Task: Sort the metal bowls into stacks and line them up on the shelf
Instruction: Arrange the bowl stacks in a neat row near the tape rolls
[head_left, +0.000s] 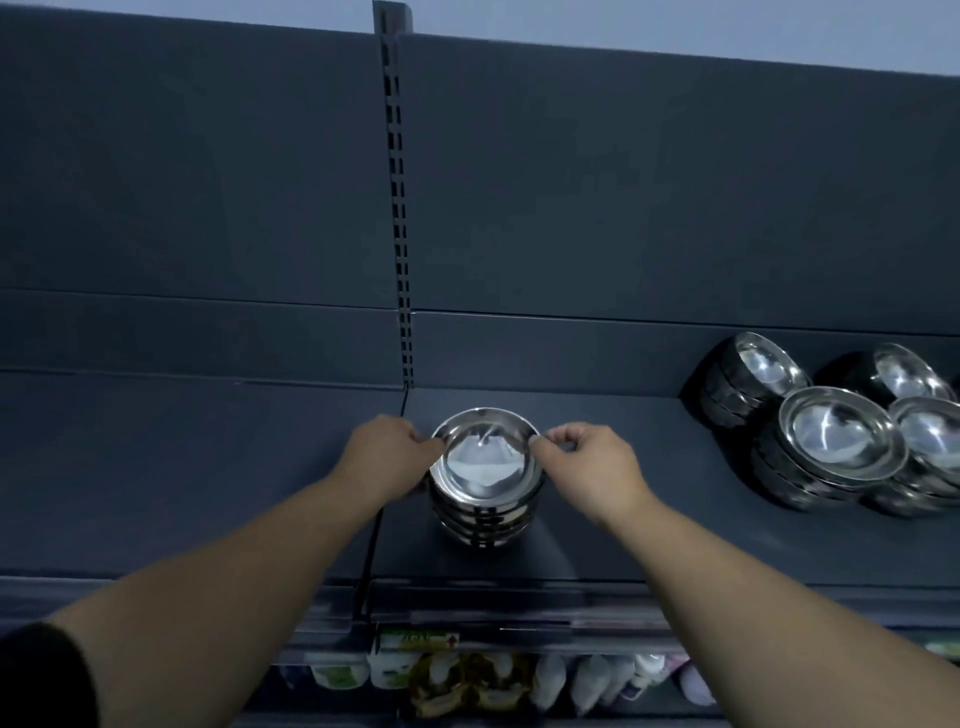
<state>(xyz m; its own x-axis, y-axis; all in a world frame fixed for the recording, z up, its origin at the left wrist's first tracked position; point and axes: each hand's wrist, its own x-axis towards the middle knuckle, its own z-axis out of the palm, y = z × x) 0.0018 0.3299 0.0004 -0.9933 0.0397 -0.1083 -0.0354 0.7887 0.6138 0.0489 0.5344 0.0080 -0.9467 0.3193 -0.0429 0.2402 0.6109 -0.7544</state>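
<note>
A stack of several shiny metal bowls (485, 483) stands on the dark shelf (649, 519), near the middle. My left hand (387, 454) pinches the top bowl's left rim, and my right hand (587, 467) pinches its right rim. Several more stacks of metal bowls (831, 441) stand close together at the right end of the shelf, two in front and two behind, running out of view at the right edge.
A slotted upright (397, 208) divides the dark back panel above the stack. The adjoining shelf section (182, 467) lies to the left. Below the shelf's front edge, packaged goods (467, 680) sit on a lower level.
</note>
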